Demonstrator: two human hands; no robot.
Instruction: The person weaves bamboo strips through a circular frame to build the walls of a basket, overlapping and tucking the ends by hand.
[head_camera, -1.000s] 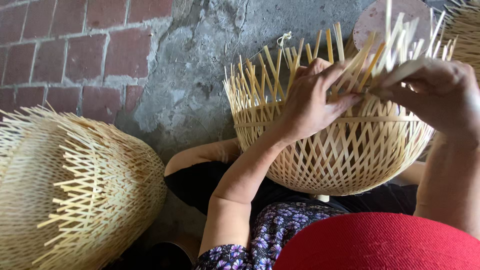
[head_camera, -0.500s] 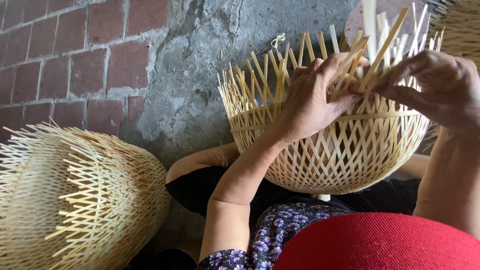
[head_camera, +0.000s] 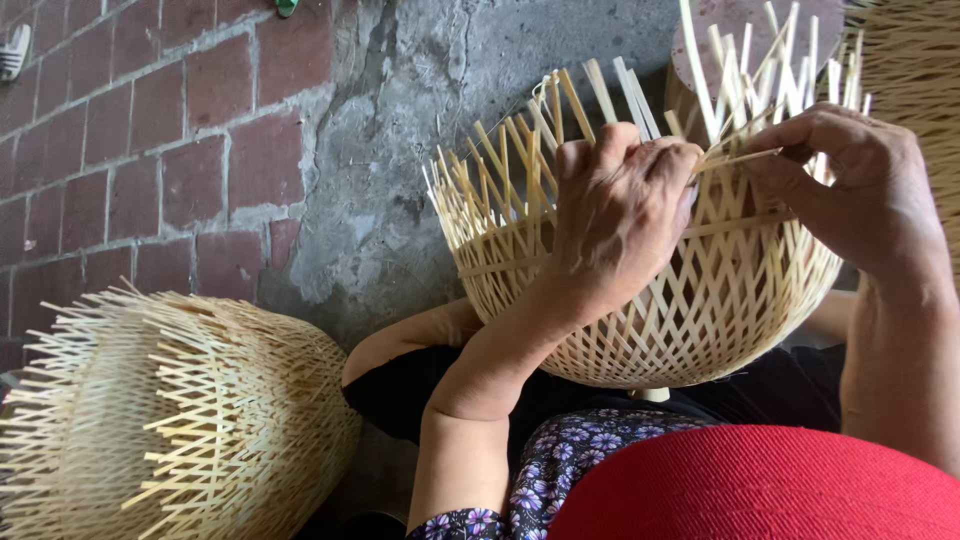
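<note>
A half-woven bamboo basket (head_camera: 700, 310) rests on my lap, its open lattice bowl toward me and loose strip ends sticking up at the rim. My left hand (head_camera: 615, 215) presses on the rim, fingers curled over several upright strips. My right hand (head_camera: 850, 185) pinches one thin bamboo strip (head_camera: 735, 158) between thumb and fingers, drawn sideways toward the left hand.
A second woven bamboo basket (head_camera: 170, 420) with ragged strip ends lies at the lower left. Red brick paving (head_camera: 150, 150) and a grey cement patch (head_camera: 400, 200) lie beyond. Another basket edge (head_camera: 915, 70) shows at the upper right. A red hat brim (head_camera: 760, 490) fills the bottom.
The view has shifted down and closer. My right hand has pulled a thin strip sideways across the rim. My left hand stays clamped on the upright strips.
</note>
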